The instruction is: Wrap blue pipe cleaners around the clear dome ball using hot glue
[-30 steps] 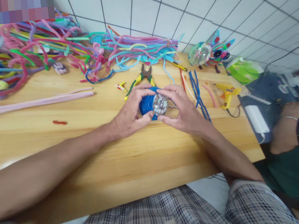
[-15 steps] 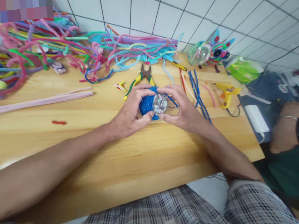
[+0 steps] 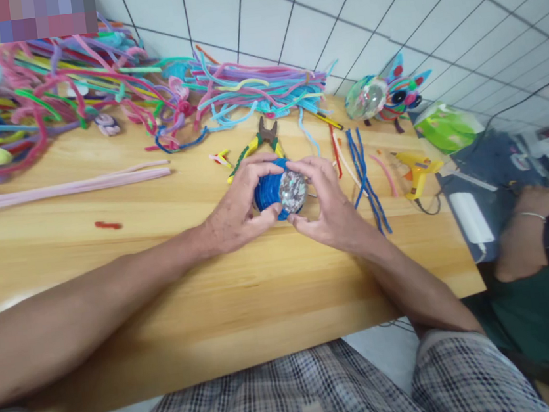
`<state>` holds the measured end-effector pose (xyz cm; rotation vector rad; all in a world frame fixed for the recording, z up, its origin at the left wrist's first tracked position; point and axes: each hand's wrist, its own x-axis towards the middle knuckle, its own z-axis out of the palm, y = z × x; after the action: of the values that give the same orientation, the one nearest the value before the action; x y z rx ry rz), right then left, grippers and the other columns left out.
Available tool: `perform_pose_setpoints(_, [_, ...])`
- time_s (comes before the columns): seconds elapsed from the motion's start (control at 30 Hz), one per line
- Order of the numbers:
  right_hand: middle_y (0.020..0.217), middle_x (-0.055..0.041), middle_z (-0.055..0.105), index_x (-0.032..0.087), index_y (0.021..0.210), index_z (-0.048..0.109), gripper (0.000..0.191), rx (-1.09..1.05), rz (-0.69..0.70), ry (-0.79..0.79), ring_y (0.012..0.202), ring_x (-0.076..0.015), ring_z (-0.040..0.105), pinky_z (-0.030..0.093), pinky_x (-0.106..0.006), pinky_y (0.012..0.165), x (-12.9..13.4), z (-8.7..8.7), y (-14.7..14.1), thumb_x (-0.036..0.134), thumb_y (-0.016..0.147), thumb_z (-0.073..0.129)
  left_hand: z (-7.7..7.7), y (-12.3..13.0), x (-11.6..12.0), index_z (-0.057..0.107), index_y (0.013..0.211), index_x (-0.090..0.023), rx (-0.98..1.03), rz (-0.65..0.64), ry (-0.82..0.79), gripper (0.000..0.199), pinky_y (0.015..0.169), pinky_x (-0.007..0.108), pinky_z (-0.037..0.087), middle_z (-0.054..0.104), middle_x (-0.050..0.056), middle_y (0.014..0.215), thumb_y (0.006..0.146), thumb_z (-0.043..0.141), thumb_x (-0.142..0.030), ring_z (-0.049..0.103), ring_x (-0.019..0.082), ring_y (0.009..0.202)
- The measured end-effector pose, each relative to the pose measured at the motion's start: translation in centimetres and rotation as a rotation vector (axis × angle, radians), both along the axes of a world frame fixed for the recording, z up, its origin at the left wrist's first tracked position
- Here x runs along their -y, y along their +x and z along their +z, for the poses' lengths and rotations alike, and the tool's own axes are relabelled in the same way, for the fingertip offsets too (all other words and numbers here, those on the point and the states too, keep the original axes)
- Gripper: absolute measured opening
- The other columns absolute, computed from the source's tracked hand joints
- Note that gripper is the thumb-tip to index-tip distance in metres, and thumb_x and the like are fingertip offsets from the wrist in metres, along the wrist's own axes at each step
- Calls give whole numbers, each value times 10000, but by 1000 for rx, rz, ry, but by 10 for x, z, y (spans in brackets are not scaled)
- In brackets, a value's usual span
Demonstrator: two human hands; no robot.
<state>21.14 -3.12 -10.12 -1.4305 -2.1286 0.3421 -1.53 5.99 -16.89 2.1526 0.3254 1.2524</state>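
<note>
Between my two hands is a clear round ball [image 3: 293,192] with shiny bits inside, its left part wrapped in rows of blue pipe cleaner [image 3: 268,193]. My left hand [image 3: 239,206] grips the wrapped side, fingers over the top and thumb below. Around the clear side curls my right hand [image 3: 328,203], its fingertips at the upper edge and thumb at the lower edge. Just behind the ball lie pliers [image 3: 267,137] with green and yellow handles. Several loose blue pipe cleaners [image 3: 364,176] rest to the right of my right hand.
A heap of coloured pipe cleaners [image 3: 44,100] covers the back left, with a bundle [image 3: 261,85] beside it. A yellow glue gun [image 3: 418,170] and an animal figure [image 3: 395,96] stand at the right. Pale pink strips [image 3: 103,182] lie left. Another person's arm [image 3: 526,237] shows far right.
My right hand has shifted slightly, and the short blue end seen beside its fingers is now hidden. The ball has turned a little; my left hand stays in place.
</note>
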Motion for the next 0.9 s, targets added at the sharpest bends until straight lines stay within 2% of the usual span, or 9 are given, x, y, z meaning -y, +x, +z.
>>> perform_pose_setpoints(0.23, [1636, -167, 505, 321, 1665, 443, 891, -8, 6, -6, 1594, -413, 483, 419, -705, 1358, 0, -1, 0, 261, 851, 797, 1, -1, 1, 504, 1535, -279, -28, 5, -6, 526, 1294, 596, 524, 564, 184, 1584, 1117, 650, -564, 540, 353, 1561])
perform_pose_setpoints(0.53, [1608, -162, 535, 314, 1640, 499, 862, -53, -2, 23, 1569, -418, 503, 416, -690, 1355, -1, -5, -1, 273, 840, 817, 3, -2, 1, 489, 1546, -290, -33, -13, -3, 555, 1306, 608, 515, 550, 185, 1590, 1109, 655, -590, 524, 352, 1574])
perform_pose_setpoints(0.77, [1637, -155, 526, 327, 1632, 492, 859, -47, -12, -59, 1593, -416, 482, 396, -693, 1368, -2, 0, 0, 299, 835, 814, 1, -2, 2, 496, 1542, -300, -27, 1, -27, 557, 1293, 620, 527, 554, 177, 1589, 1100, 667, -595, 534, 366, 1559])
perform_pose_setpoints(0.9, [1620, -167, 525, 306, 1626, 486, 823, -47, 6, -38, 1594, -397, 486, 404, -663, 1373, -2, 2, -1, 277, 860, 784, 1, -1, 3, 495, 1544, -298, -31, 7, -27, 562, 1302, 608, 519, 551, 176, 1594, 1104, 653, -611, 530, 358, 1563])
